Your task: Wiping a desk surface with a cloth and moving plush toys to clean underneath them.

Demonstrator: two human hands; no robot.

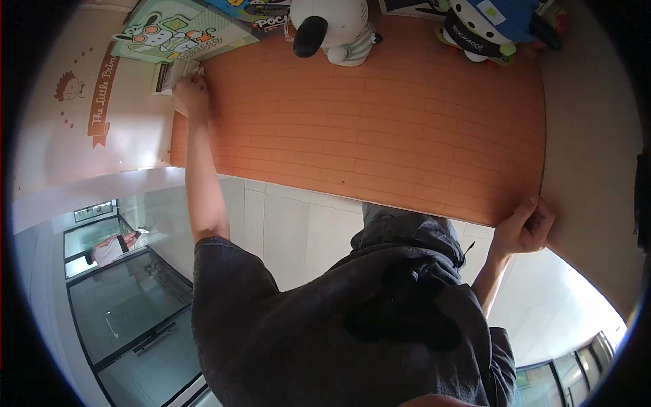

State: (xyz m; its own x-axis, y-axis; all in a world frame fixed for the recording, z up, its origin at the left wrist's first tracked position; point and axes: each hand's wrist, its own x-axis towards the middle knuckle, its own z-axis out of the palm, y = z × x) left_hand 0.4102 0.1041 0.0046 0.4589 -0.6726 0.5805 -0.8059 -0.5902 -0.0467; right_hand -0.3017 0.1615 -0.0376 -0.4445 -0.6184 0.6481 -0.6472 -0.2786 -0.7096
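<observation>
Left hand [192, 91] stretches out to the far left corner of the orange mat [380, 115], fingers closed on a white cloth [182, 73] pressed at the mat's edge. Right hand [523, 227] curls round the mat's near right corner, gripping it. Two plush toys [336, 27] sit along the far edge, beyond both hands; a green picture book [180, 30] lies just past the cloth.

The middle of the orange plank-patterned mat [380, 115] lies bare from its near edge to well past halfway, open to a passing hand. Along the far edge stand a white plush dog [336, 30] and a blue-clad plush toy [491, 27], with a green picture card [180, 34] crowding the far left corner. The left hand [192, 91] sits at that corner and the right hand [523, 227] grips the near right corner.
</observation>
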